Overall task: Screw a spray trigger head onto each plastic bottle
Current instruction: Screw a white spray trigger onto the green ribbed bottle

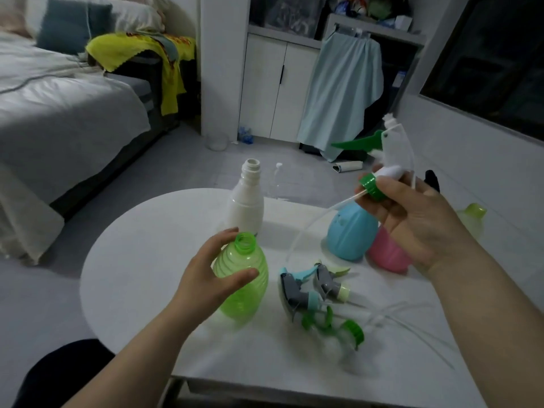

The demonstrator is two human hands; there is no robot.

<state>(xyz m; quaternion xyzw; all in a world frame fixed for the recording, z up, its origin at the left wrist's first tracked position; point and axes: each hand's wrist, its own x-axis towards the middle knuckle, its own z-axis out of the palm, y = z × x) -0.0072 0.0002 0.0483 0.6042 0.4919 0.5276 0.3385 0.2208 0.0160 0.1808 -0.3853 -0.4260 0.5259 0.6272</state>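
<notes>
My left hand (210,273) grips a ribbed green bottle (243,293) standing on the white table (141,260), its neck open. My right hand (412,219) holds a white spray head (393,148) with a green trigger and green collar up above the table's right side; its thin dip tube (306,228) curves down to the left. An open white bottle (246,201) stands behind the green one. A blue bottle (351,234) and a pink bottle (388,254) stand under my right hand. Three loose spray heads lie on the table: blue-grey (294,290), pale green-grey (331,282) and green (338,328).
A yellow-green bottle (472,217) stands at the table's far right edge. A bed (59,107) is at the left, a white cabinet (276,83) and a hanging light-blue cloth (338,92) behind. Small items lie on the floor beyond the table.
</notes>
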